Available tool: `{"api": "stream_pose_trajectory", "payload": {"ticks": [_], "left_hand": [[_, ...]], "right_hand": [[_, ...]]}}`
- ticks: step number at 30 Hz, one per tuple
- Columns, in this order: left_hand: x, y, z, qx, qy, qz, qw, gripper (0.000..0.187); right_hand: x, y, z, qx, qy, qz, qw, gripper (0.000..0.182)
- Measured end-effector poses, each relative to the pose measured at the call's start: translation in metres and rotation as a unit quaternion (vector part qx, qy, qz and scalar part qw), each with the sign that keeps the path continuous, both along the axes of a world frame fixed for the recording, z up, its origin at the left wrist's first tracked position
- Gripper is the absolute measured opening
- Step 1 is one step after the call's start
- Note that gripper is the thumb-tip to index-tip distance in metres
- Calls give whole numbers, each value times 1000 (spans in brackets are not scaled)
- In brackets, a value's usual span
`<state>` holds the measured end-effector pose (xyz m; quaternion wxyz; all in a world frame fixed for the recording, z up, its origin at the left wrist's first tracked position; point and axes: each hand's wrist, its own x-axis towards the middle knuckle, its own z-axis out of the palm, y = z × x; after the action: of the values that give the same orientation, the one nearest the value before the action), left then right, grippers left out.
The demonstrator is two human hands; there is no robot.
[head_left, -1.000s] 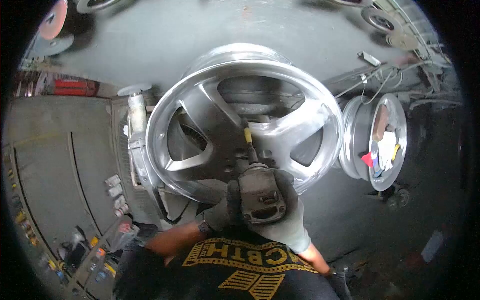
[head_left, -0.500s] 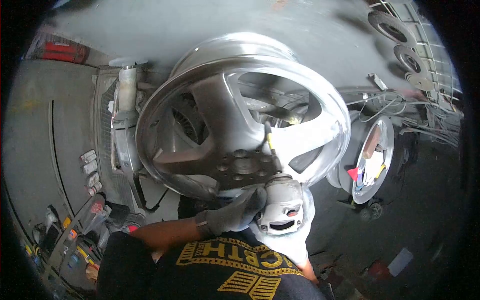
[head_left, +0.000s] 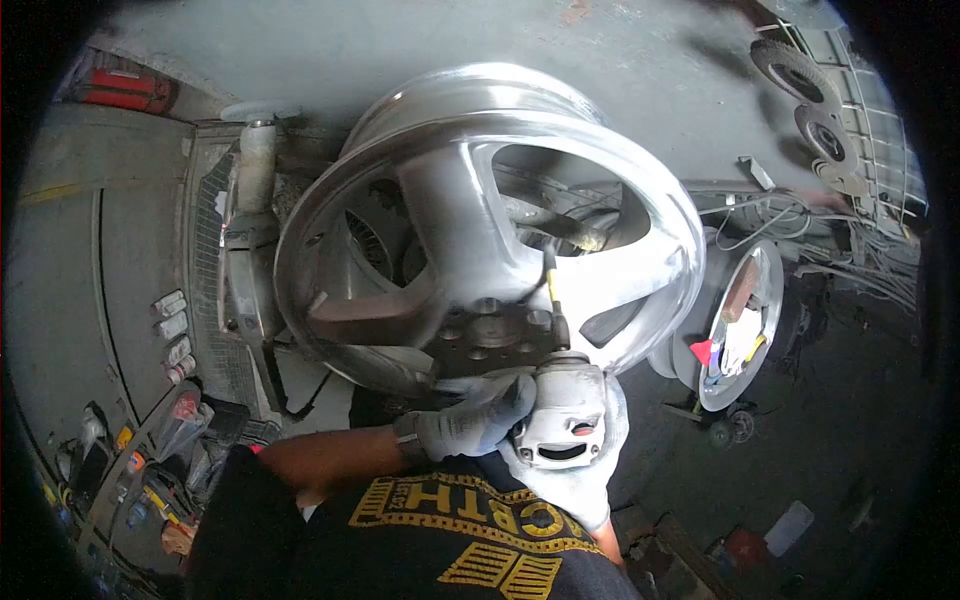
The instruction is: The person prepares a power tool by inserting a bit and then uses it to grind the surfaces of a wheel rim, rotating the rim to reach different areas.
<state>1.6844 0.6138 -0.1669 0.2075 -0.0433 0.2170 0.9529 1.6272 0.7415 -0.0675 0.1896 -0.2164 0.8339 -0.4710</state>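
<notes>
A large alloy wheel rim (head_left: 455, 220) stands tilted in front of me, dull dark on its left spokes and hub and bright on the right. In both gloved hands I hold a die grinder (head_left: 568, 405) with a pale body. Its long shaft, partly yellow, points up and away, with the tip at the spoke's edge beside a window opening; contact cannot be made out. My left hand (head_left: 480, 415), in a grey glove, closes on the grinder's left side. My right hand (head_left: 595, 480), in a whiter glove, wraps the body from below and right.
A second wheel rim (head_left: 745, 330) at right holds a brown block and small items. Another power tool (head_left: 250, 240) rests on the left. Cables (head_left: 780, 215) and abrasive wheels (head_left: 795, 75) are at upper right. Several cans (head_left: 172, 325) and cluttered tools lie at left.
The grinder's tip has shifted slightly right and toward me along the spoke's edge. Both hands keep their hold. The view has turned a little.
</notes>
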Motion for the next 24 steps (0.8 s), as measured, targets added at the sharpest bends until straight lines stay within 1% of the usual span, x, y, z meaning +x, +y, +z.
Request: {"api": "stream_pose_trajectory", "payload": {"ticks": [2,3,5,6,7,8,9,10,11,12,13,14,15,16,17,18,19,20,21,23,24], "left_hand": [[8,4,-13,103,-8,21,994,72],[13,8,-22,100,-8,23,995,72],[28,21,-48,171,-8,51,984,53],[39,32,-69,168,-8,53,984,53],[51,45,-93,59,-47,44,996,61],[60,55,-112,-50,-85,34,995,70],[66,61,-123,-51,-84,34,995,70],[67,63,-126,27,-163,24,986,68],[68,65,-128,104,-241,13,965,66],[70,67,-130,104,-241,9,965,66],[63,60,-117,16,-115,25,993,69],[54,52,-102,-72,14,40,997,72],[42,41,-79,-71,14,37,997,72],[25,29,-51,18,5,20,1000,77],[12,22,-30,106,-5,3,994,81],[4,19,-19,108,-6,0,994,81],[-3,16,-10,150,-4,9,989,69],[-6,17,-6,191,-2,20,981,60],[-5,23,-13,192,-2,18,981,60],[0,36,-33,59,-6,-3,998,69],[4,39,-35,158,3,31,987,67]], "right_hand": [[-3,-2,-2,9,-33,16,999,75],[-4,-2,-4,-4,-45,26,999,75],[-7,-2,-9,-31,-72,46,996,75],[-9,-2,-11,-42,-87,58,994,75],[-11,-1,-12,-48,-97,67,992,75],[-12,0,-13,-50,-103,75,991,75],[-14,0,-13,-51,-106,85,989,75],[-16,0,-13,-51,-105,84,990,75],[-18,-1,-12,-49,-92,94,990,75],[-19,0,-12,-46,-79,103,991,76],[-15,2,-12,-45,-78,100,991,76],[-9,6,-14,-74,-115,48,989,76],[-5,8,-15,-104,-152,-4,983,75],[-5,8,-12,-103,-151,-7,983,75],[-5,7,-8,-56,-91,3,994,75],[-5,8,-5,-7,-30,12,999,75],[-5,11,-4,-5,-30,9,999,75],[-7,17,-2,40,-9,25,999,75],[-9,21,-1,84,12,41,996,75],[-8,19,0,64,-1,40,997,76],[-1,15,-2,30,4,8,1000,76]]}}
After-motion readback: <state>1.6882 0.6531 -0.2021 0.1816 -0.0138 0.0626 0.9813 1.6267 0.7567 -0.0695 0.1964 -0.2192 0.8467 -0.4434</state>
